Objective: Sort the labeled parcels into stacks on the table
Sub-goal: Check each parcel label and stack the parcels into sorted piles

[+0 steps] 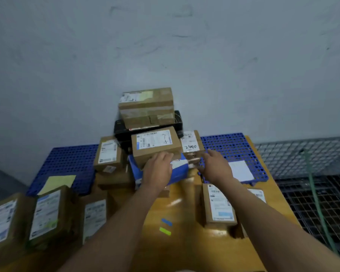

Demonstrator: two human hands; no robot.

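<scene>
Both forearms stretch fwd over the table [185,248], yellow-brown and glossy. Betw. the arms, two tape bits stuck on it: green strip [165,231], blue strip [166,222] just beyond.

Near L: three brown boxes in a row, labels up, close together, blurred: L box [2,220], mid box [47,213], third box [94,216]. Near R, betw. the arms: R box [219,205] flat on table, label up. Edge box [257,194] is partly hidden behind the R forearm.

Mid: yellow sheet [57,183] on front of L mat [67,160], blue w/ holes. R mat [230,146], same kind, has a white sheet [240,170] on it. The pile sits betw. the mats.

L hand [158,167] lies palm down on the blue parcel [180,171] (blue w/ white patch), fingers bent over its top, holding it. Parcel is at the pile's front, tilted, just below the big box [155,146]; can't tell if that box rests on it. R hand [214,165] is at the parcel's R end, fingers stretched toward a small taped pkg [192,160]. Too blurred to tell if it grips anything.

Far: big box has label up w/ a handwritten mark. 2490 box [190,143] is just R of it, side box [108,154] to its L on another carton. Behind them, black box [122,132] w/ top box [146,107] on it, against the grey wall [165,46]. Off the table at R: wire mesh [312,152], green hose [314,193] across it.
</scene>
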